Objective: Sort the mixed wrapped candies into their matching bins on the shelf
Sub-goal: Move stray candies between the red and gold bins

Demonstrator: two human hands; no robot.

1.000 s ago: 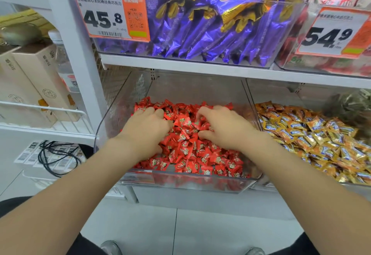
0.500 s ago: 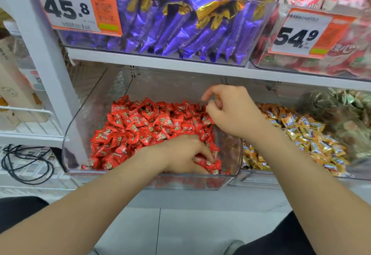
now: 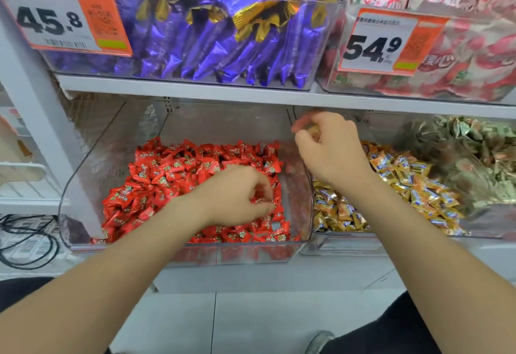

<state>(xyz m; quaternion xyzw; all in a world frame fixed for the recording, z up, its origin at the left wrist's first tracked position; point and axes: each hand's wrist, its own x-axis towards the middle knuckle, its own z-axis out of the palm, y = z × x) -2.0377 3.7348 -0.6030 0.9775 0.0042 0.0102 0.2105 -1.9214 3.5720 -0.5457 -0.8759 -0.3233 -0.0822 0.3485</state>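
White store shelving carries clear bins on two levels; purple sweets fill the upper bin. On the lower level, the red bin holds red candies. The orange bin, just beside it on the right, holds orange candies.

Progress: both piles look uniform in colour on the visible surface, so sorting appears well advanced. Strays buried lower cannot be excluded.

Left hand: fingers are curled down into the red candies near the front right corner of the red bin. Whether they grip a piece cannot be determined.

Right hand: raised above the boundary between the two bins, thumb and fingertips pinching a small gold-orange candy. Probable destination: the orange bin.

Orientation: the gold-orange candy is blurred and largely covered. Its long axis and heading cannot be determined.
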